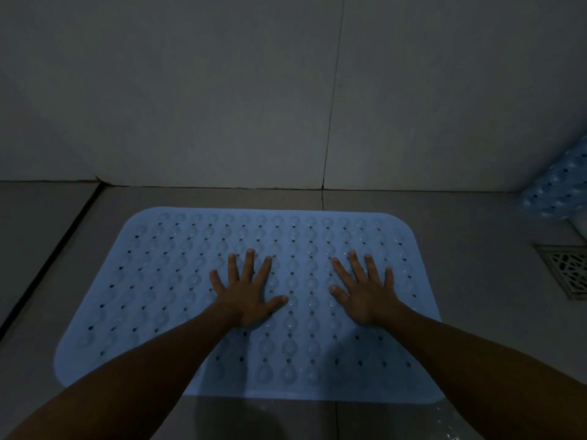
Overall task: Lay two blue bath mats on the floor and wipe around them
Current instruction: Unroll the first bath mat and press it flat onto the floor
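Observation:
A light blue bath mat (165, 281) with rows of small holes and suction bumps lies flat on the grey tiled floor, its far edge close to the wall. My left hand (246, 290) presses flat on the mat's middle with fingers spread. My right hand (365, 289) lies flat beside it, a little to the right, fingers also spread. A second blue mat (559, 188) of the same pattern stands rolled or bunched against the wall at the far right edge of the view.
A tiled wall (222, 106) rises just behind the mat. A square metal floor drain (568, 269) sits to the right of the mat. A dark floor joint (47, 265) runs diagonally at the left. The room is dim.

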